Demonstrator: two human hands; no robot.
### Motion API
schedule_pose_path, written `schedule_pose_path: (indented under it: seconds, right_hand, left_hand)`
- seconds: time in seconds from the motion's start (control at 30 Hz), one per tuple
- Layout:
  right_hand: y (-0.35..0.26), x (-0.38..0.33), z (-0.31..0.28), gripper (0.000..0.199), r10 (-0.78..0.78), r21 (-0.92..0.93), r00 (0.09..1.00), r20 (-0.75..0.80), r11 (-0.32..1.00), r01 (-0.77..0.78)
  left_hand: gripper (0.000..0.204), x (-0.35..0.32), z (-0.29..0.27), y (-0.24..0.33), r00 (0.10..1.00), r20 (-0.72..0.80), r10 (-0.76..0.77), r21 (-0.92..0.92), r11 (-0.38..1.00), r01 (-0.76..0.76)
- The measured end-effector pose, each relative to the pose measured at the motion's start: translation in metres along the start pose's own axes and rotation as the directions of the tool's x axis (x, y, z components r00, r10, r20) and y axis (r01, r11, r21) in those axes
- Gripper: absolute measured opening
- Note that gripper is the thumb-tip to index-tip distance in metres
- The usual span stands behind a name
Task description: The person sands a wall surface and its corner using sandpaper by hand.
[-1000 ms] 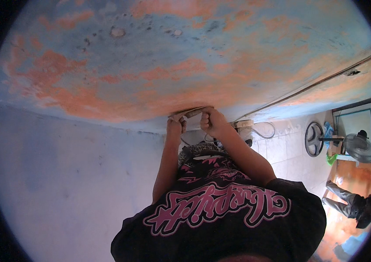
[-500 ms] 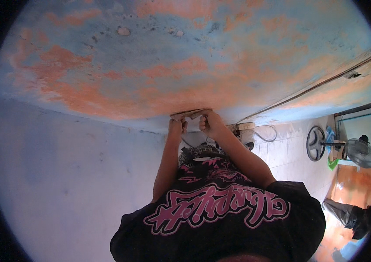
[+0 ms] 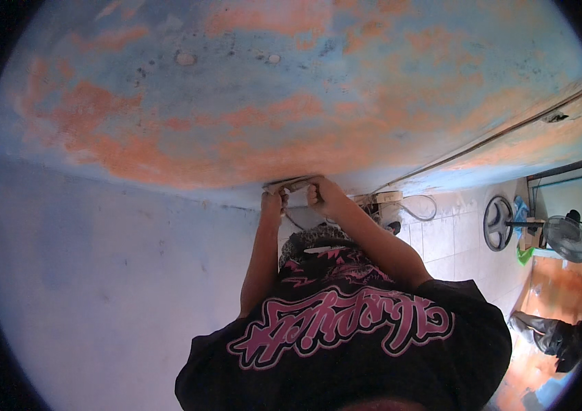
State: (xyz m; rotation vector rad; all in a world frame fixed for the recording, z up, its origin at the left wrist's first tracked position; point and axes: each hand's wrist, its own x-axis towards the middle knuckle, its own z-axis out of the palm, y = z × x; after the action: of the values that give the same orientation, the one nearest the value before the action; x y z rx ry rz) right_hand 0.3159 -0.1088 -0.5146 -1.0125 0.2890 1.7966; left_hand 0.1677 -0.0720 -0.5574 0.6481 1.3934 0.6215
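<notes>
Above you spreads a wide ceiling (image 3: 291,89), its blue paint worn through to orange in broad patches, meeting a pale blue wall (image 3: 99,274) on your left and a white tiled wall (image 3: 452,240) on your right. A thin cable (image 3: 496,137) runs along the ceiling toward the far right corner. Low on the right stands a fan (image 3: 565,236), with a round fan grille (image 3: 496,222) leaning near it and a dark bag (image 3: 555,335) on the orange floor below. Your black shirt with pink lettering (image 3: 346,329) fills the lower middle and hides whatever lies beneath it. Just right of your hands sits a white electrical box (image 3: 387,198) with looped wires. Both arms reach up to the ceiling's edge: your left hand (image 3: 274,202) and right hand (image 3: 322,195) are each closed on a small pale flat fitting (image 3: 289,183) (too small to identify), which lies pressed against the ceiling between them.
</notes>
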Motion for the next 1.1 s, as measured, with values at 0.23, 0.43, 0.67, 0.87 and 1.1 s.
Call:
schedule_pose_path:
  seconds: [0.23, 0.43, 0.67, 0.87, 1.1]
  right_hand:
    - [0.0, -0.01, 0.009, 0.018, -0.084, -0.1, 0.994, 0.071, 0.991, 0.091]
    - [-0.01, -0.006, -0.01, 0.017, 0.005, 0.016, 0.992, 0.127, 1.0, -0.007]
    - [0.013, 0.008, 0.009, 0.018, -0.022, -0.007, 0.996, 0.091, 1.0, 0.022]
    - [-0.017, -0.009, -0.016, 0.017, 0.047, 0.097, 0.989, 0.14, 0.993, -0.061]
    - [0.0, 0.002, 0.0, 0.017, 0.114, 0.06, 0.991, 0.067, 0.991, -0.118]
  left_hand:
    - [0.027, 0.022, -0.006, -0.018, 0.938, 0.145, 0.315, 0.029, 0.946, -0.322]
    - [0.025, 0.005, 0.003, -0.001, 0.999, -0.036, -0.023, -0.02, 1.0, 0.023]
    - [0.024, 0.017, -0.015, -0.008, 0.999, -0.021, -0.029, -0.127, 0.992, 0.026]
    - [0.024, -0.005, 0.015, -0.001, 0.999, -0.027, 0.029, -0.048, 0.998, -0.03]
    - [0.023, 0.007, -0.004, -0.007, 1.0, -0.001, -0.011, -0.188, 0.982, 0.01]
